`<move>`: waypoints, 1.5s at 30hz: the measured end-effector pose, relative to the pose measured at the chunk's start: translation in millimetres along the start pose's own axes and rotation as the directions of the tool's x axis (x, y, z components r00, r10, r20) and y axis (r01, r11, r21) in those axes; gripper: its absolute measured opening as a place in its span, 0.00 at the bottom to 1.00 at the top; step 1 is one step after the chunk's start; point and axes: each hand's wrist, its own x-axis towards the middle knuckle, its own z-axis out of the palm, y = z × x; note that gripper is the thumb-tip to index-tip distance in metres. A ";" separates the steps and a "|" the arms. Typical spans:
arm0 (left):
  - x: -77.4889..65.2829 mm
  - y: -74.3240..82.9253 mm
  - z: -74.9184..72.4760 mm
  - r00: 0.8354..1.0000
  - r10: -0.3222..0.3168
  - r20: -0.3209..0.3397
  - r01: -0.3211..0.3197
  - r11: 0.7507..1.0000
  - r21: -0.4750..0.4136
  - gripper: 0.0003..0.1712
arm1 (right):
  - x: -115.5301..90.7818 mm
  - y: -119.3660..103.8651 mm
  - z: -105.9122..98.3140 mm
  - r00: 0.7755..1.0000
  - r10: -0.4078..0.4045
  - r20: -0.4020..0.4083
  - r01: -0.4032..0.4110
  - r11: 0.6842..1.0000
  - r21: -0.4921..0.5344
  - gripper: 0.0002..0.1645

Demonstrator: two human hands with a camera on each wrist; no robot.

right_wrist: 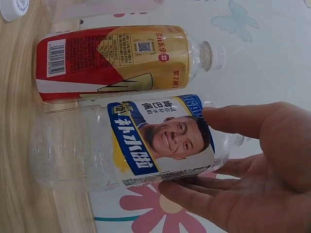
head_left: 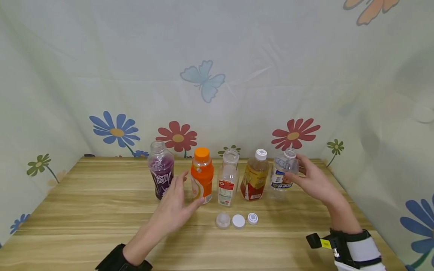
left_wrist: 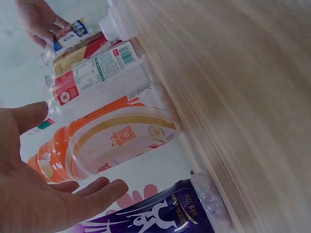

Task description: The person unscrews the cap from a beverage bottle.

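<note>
Five plastic bottles stood upright on the wood-grained table, beyond three loose bottle caps, one clear and two white. With those caps as the dial's centre, a purple-wrapped bottle stood uncapped at ten o'clock. At eleven was an orange-wrapped bottle, its orange screw cap on; the left hand had thumb and fingers spread wide about it, and I could not tell whether they touched. Near twelve stood a clear bottle with a red-and-white label, uncapped and seemingly empty. A red-and-gold-wrapped bottle at one o'clock wore a white cap. Between one and two, the right hand, parted to the bottle's width, held a see-through, uncapped 补水啦 drink bottle between thumb and fingers.
</note>
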 end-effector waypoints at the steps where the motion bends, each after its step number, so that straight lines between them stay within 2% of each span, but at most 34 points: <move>1: 0.5 -0.2 0.2 1.000 -0.002 0.000 0.002 1.000 -0.003 0.53 | -0.3 0.5 -0.2 1.000 0.003 0.000 -0.003 1.000 0.000 0.47; 7: 4.1 -1.2 1.7 0.999 -0.021 0.025 0.022 0.999 -0.028 0.55 | -2.1 1.7 -2.3 1.000 0.020 0.001 -0.020 1.000 -0.003 0.51; 11: 8.7 -1.1 2.2 0.999 -0.009 0.034 0.011 0.999 -0.053 0.55 | -3.2 0.3 -5.1 0.999 0.027 -0.019 -0.028 0.999 -0.033 0.55; 16: 14.6 -0.1 0.7 0.999 -0.003 0.034 0.007 0.995 -0.099 0.54 | -3.9 -7.7 -9.1 0.993 0.015 -0.121 -0.024 0.997 -0.077 0.55; 21: 19.7 0.8 2.7 1.000 -0.015 0.026 0.017 0.993 -0.114 0.55 | -8.6 -18.3 -10.2 0.966 -0.040 -0.257 0.018 0.996 -0.090 0.50; 26: 26.6 0.4 5.7 0.999 -0.023 0.026 0.026 0.988 -0.153 0.55 | -14.6 -30.2 -7.8 0.916 -0.110 -0.386 0.083 0.993 -0.084 0.44; 28: 30.1 0.2 6.4 0.999 -0.029 0.031 0.035 0.983 -0.180 0.55 | -17.4 -36.1 -6.5 0.901 -0.130 -0.415 0.100 0.991 -0.094 0.42; 34: 40.6 -0.9 7.8 0.996 -0.077 0.041 0.085 0.971 -0.225 0.57 | -25.8 -52.2 -2.1 0.891 -0.206 -0.406 0.163 0.977 -0.138 0.40; 40: 45.6 -1.3 10.4 0.996 -0.075 0.047 0.085 0.963 -0.255 0.58 | -34.0 -65.1 4.5 0.878 -0.285 -0.385 0.239 0.957 -0.164 0.38; 45: 46.6 -0.8 10.4 0.996 -0.076 0.054 0.088 0.954 -0.286 0.59 | -40.0 -74.9 12.2 0.885 -0.303 -0.354 0.258 0.951 -0.169 0.39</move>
